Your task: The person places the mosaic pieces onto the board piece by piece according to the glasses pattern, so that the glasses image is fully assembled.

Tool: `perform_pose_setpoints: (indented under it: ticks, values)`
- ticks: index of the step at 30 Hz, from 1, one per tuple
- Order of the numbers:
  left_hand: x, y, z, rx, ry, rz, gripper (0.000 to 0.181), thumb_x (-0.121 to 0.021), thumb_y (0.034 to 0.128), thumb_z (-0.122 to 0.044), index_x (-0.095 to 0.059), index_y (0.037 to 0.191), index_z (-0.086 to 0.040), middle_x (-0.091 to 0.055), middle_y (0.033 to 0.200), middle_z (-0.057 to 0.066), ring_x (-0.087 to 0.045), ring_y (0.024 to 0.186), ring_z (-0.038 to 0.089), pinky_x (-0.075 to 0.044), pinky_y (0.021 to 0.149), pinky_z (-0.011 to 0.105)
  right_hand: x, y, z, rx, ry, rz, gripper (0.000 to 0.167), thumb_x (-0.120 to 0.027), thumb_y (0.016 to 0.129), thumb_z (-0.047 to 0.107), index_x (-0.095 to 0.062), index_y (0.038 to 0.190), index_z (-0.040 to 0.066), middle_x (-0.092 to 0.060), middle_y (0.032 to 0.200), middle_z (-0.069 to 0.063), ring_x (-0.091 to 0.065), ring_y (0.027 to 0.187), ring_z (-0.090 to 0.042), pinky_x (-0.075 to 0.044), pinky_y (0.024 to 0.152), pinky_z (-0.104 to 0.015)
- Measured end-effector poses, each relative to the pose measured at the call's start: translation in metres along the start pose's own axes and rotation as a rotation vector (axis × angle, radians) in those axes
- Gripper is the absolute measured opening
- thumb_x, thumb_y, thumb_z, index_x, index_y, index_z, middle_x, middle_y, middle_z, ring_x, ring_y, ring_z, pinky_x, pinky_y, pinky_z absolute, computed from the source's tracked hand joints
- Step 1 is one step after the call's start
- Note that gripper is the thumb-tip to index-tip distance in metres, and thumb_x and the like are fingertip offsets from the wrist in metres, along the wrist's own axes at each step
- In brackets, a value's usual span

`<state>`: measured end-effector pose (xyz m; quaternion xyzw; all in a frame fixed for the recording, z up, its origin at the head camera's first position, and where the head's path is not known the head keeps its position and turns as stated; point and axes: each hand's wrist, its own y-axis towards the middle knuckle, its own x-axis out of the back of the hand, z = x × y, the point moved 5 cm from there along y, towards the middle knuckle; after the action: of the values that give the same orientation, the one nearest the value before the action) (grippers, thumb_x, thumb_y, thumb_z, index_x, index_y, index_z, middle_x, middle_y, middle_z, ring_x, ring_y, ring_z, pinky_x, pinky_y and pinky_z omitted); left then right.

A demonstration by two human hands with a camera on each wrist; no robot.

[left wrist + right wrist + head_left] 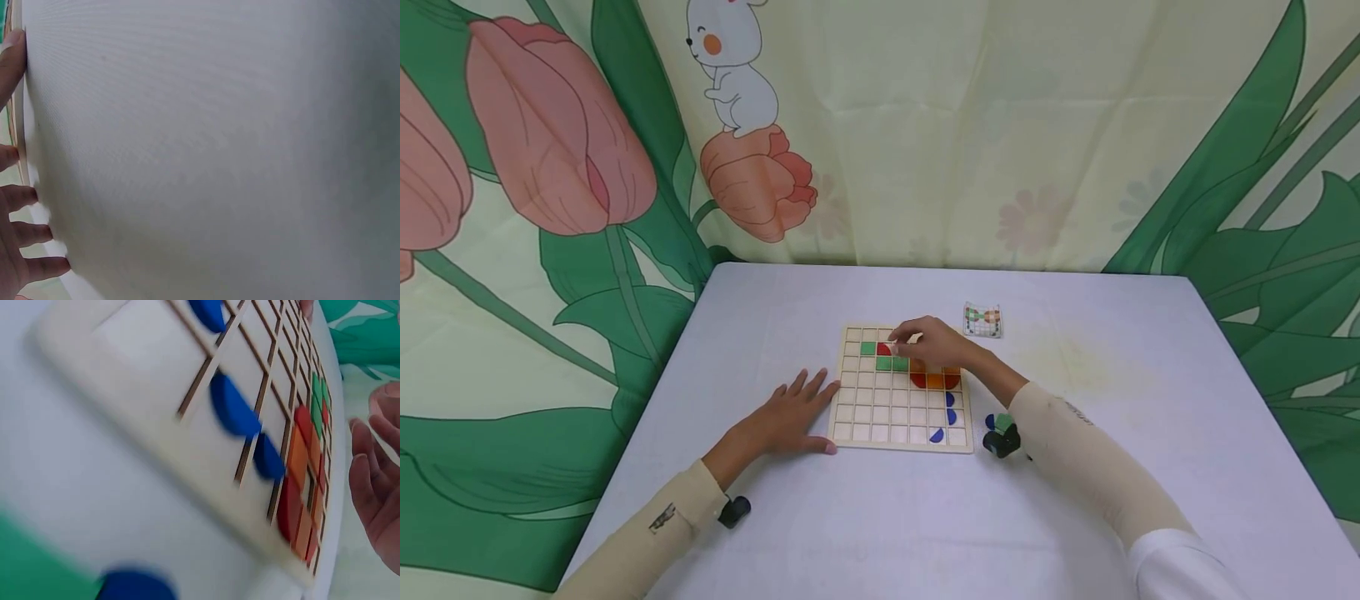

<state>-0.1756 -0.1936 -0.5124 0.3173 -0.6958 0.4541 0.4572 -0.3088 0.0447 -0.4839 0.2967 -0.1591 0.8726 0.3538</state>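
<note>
A pale wooden grid board (892,418) lies on the table, with green squares (892,364), a red piece (883,349), orange and red pieces (935,381) and blue half-round pieces (951,415) on it. My left hand (790,417) is spread flat on the table, its fingertips and thumb against the board's left edge. Over the upper part of the board is my right hand (934,342), thumb and index finger bent close together beside the red piece. In the right wrist view, the right hand (381,481) shows no piece between its fingers.
A small pattern card (982,320) lies behind the board to the right. Loose green and blue pieces (1003,422) sit right of the board, partly hidden by the right wrist camera (1002,442). A printed cloth (925,133) hangs behind the white table (865,525).
</note>
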Motion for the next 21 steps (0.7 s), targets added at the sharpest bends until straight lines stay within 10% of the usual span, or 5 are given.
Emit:
perform_pose_setpoints:
  ticks: [21]
  values:
    - [-0.004,0.003,0.001,0.015,0.025,-0.022,0.106,-0.067,0.0799,-0.073,-0.02,0.162,-0.024,-0.013,0.169,0.01,-0.011,0.155,0.043,-0.026,0.116,0.066,0.062,-0.166,-0.075,-0.328,-0.058,-0.143,0.033,-0.074,0.092,0.027,-0.072,0.12,0.01,-0.07,0.107,-0.009,-0.06,0.07,-0.019,-0.054,0.058,-0.03]
